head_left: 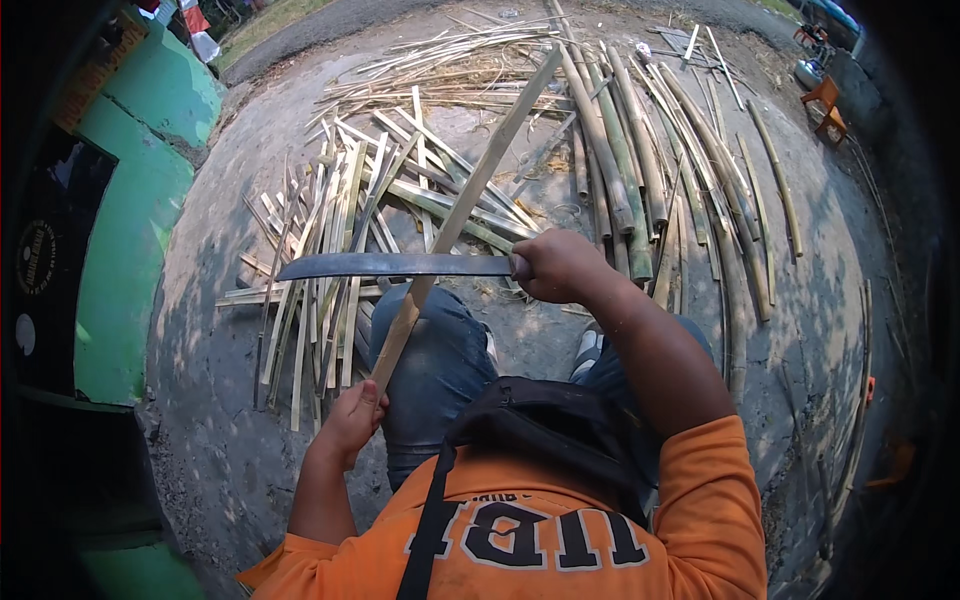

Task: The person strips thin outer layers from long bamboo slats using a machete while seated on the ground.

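Note:
My left hand (355,415) is closed round the near end of a long flat bamboo strip (465,205), which slants up and away to the right past my left knee. In my right hand (562,266) is the handle of a machete (400,265). Its long grey blade points left and lies across the strip, over it in the picture; whether the edge touches the strip I cannot tell. Beyond my left leg spreads a loose heap of split bamboo strips (330,250), crossing one another on the ground.
Whole bamboo poles (610,150) lie side by side ahead to the right. More thin strips (430,75) are piled at the far side. A green wall (130,220) stands on my left. An orange chair (824,105) is at the far right. A black bag (560,430) rests on my lap.

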Motion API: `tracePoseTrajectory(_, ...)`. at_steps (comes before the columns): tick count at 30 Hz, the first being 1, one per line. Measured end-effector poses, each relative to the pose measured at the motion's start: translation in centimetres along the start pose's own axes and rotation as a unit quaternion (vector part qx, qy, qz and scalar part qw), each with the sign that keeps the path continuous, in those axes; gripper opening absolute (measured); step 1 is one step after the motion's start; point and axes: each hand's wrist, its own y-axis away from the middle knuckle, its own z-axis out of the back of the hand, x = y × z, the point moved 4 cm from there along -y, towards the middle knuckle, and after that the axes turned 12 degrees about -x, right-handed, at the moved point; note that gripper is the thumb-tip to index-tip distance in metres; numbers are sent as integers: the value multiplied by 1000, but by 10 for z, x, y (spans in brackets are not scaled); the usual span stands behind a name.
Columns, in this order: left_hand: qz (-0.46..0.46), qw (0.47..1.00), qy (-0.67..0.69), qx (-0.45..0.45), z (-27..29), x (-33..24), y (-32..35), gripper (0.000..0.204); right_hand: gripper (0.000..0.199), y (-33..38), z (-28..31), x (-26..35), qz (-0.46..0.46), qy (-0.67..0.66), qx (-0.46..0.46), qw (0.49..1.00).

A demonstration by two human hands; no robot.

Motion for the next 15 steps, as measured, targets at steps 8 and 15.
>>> tracePoseTrajectory(8, 14, 1000, -4, 3, 0, -3, 0, 59, 19, -8, 4, -51, -93, 11, -42, 995)
tracePoseTrajectory(15, -3, 1000, 9, 1, 1, 6, -1, 61, 17, 1, 10, 1, 27, 24, -26, 999)
